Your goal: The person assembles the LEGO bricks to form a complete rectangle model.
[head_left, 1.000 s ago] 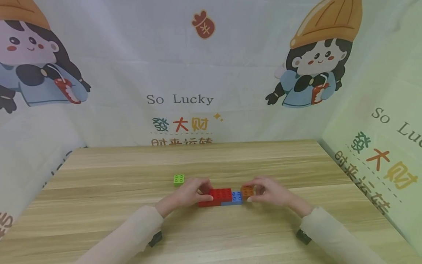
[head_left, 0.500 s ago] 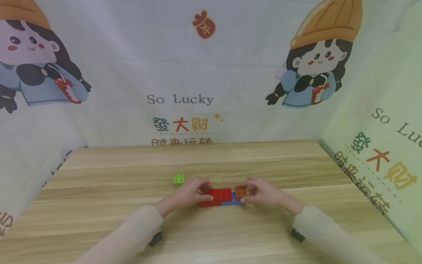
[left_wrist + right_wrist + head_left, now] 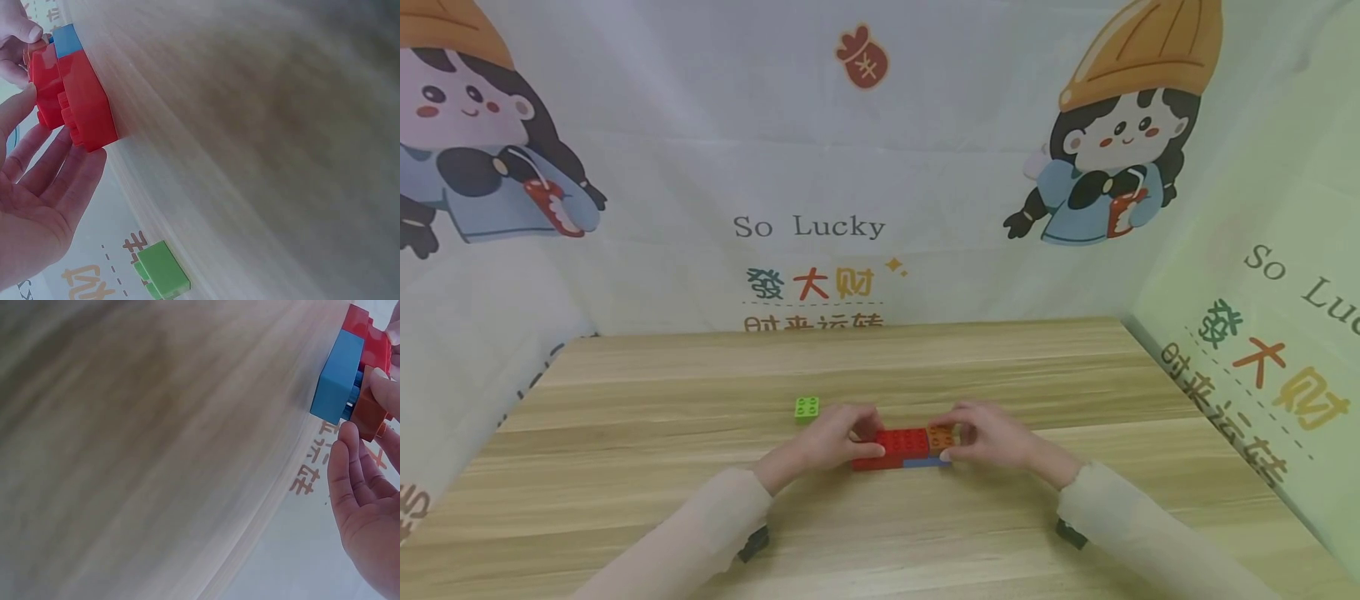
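My left hand grips the left part of a brick build, thumb in front and fingers behind. Its upper layer is a red brick; below it lie a lower red brick and, to the right, a blue brick. My right hand pinches a small orange brick over the blue one, beside the upper red brick. In the right wrist view the blue studs still show in a thin gap under the orange brick.
A small lime green brick lies on the wooden table, behind and left of the build. Printed cloth hangs behind the table and along both sides.
My right hand has moved left with the orange brick, from the right of the blue brick to above it, against the red one. My left hand stays in place on the build.
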Demonstrator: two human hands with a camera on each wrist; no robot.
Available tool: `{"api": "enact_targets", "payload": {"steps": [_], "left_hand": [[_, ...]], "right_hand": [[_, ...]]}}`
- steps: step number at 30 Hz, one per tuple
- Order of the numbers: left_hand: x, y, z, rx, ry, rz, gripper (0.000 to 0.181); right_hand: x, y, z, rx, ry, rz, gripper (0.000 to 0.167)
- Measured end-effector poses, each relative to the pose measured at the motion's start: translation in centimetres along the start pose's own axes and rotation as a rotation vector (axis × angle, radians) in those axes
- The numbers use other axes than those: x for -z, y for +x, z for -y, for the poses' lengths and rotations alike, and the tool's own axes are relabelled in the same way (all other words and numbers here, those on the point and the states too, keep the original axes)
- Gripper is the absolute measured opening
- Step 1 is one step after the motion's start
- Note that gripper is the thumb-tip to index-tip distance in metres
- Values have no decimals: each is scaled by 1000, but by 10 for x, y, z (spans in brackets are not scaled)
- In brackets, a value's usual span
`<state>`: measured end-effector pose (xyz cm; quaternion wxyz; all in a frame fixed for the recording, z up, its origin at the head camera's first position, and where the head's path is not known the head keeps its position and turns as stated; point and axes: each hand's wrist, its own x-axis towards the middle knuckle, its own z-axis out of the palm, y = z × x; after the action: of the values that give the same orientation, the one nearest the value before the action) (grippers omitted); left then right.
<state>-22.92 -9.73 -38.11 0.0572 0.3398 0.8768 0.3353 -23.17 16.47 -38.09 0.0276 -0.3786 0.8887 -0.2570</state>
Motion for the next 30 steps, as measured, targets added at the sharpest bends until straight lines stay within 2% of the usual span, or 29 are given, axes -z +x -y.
{"api": "enact_targets", "payload": {"steps": [12,21,30], "left_hand": [[0,-1,-1,12,-10,7,16],[0,0,-1,18,-7,2,16],[0,0,1,27,-6,10,17]], "right_hand": [[1,2,2,34,-9,-9,39],[9,8,7,5,-6,25,28],[16,17,11,16,-28,107,22]]}}
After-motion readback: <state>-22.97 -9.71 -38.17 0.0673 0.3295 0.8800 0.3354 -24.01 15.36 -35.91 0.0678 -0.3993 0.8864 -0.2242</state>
